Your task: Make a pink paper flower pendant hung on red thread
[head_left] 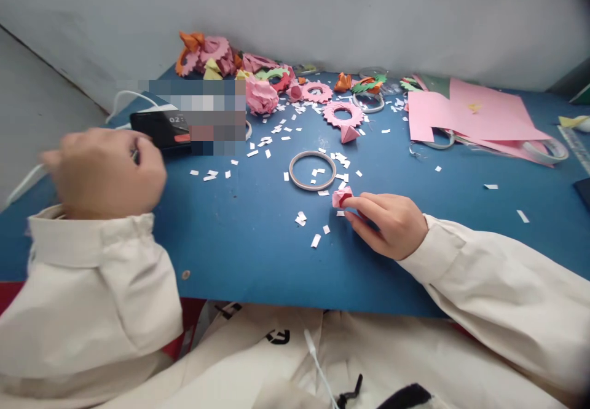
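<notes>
My right hand (391,224) rests low over the blue table, its fingertips closed on a small pink folded paper piece (341,197). Just beyond that piece lies a roll of narrow tape (312,170), flat on the table. My left hand (108,172), slightly blurred, is raised at the left in a curled fist. A dark bit shows in the gap of its fingers, too unclear to name. Behind the fist is a black phone (161,127) with a lit screen; whether the hand touches it I cannot tell.
Small white paper scraps (316,240) are strewn over the blue table (249,243). Pink zigzag paper rings (343,115), a pink paper cone (349,134) and crumpled pink paper (262,95) lie toward the wall. Pink sheets (488,111) lie at right. A white cable (27,182) runs at left.
</notes>
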Tool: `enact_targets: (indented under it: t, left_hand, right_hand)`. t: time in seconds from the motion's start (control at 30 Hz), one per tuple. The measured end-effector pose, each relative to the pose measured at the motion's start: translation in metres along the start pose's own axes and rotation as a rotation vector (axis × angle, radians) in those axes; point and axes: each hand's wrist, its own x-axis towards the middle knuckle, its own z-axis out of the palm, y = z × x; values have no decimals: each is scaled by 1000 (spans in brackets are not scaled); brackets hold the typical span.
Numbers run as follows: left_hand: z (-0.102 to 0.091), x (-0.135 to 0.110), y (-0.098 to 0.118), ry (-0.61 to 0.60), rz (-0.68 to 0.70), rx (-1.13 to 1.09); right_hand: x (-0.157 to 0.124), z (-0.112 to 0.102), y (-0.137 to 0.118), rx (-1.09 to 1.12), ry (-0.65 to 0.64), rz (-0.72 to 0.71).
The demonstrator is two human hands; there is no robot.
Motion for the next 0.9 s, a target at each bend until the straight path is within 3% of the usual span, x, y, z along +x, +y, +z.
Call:
enact_targets:
  t: [0.03,0.13,0.17,0.3,0.43,0.67,0.8,0.9]
  left_hand:
    - [-7,-2,14,-19,80,-26]
    - [-23,-11,54,59,607,-241]
    - [-25,-13,64,21,723,-286]
    - [-23,-20,85,-100,988,-368]
    - [-15,-22,95,-103,1015,-496]
    - [-11,-28,142,-72,721,-750]
    - [4,-21,178,-92,820,-812]
    - [14,-16,191,-134,877,-820]
  right_hand:
    - [0,0,0,1,4,-2]
    - [-2,2,1,-2,15,-8]
    - [-2,3,1,-5,21,-12]
    - [-2,4,2,-21,49,-31]
    - [-1,3,2,-32,66,-31]
    - [-3,3,2,-50,34,8]
    - [-3,7,5,-82,70,39]
    - [-3,9,9,-114,84,69]
